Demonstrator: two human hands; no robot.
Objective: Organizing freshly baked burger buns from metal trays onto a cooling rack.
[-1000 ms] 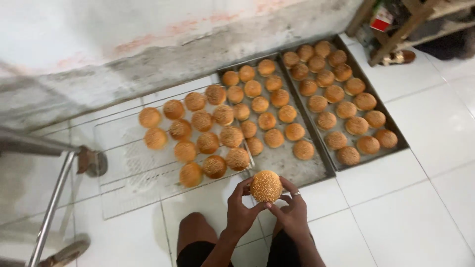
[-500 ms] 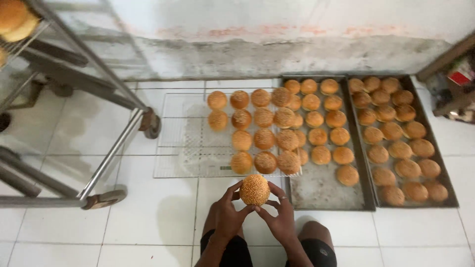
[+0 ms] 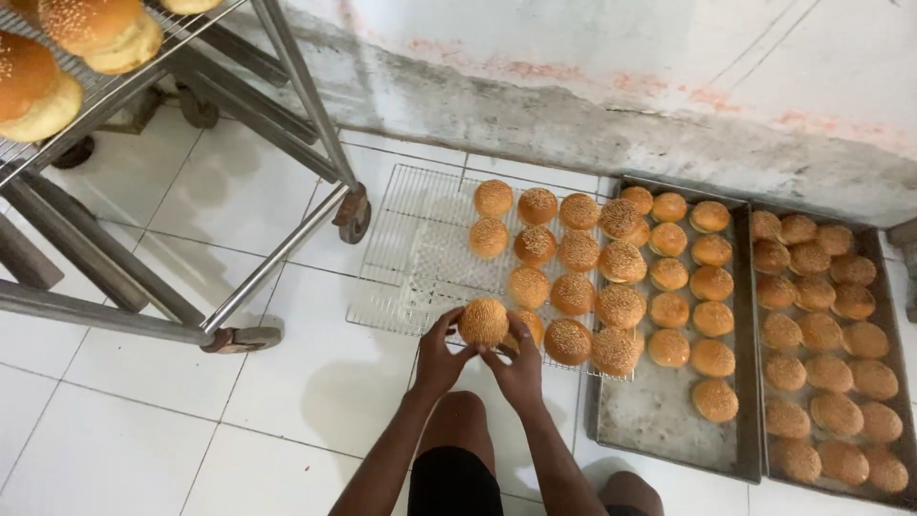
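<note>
Both my hands hold one round sesame bun [image 3: 483, 321] just above the near edge of a wire cooling rack [image 3: 420, 258] on the floor. My left hand [image 3: 438, 358] grips its left side and my right hand [image 3: 519, 365] its right side. Several sesame buns [image 3: 573, 258] lie in rows on the right part of the rack; its left part is bare wire.
Two metal baking trays [image 3: 659, 411] [image 3: 884, 277] with several buns lie right of the rack, along a stained wall. A wheeled metal trolley [image 3: 239, 287] stands at the left, with large buns [image 3: 57, 57] on its wire shelf. White floor tiles surround everything. My knees are below.
The view has swung left, bringing the trolley shelf with its buns into sight. My hands still hold the same bun, now lower over the rack's near edge.
</note>
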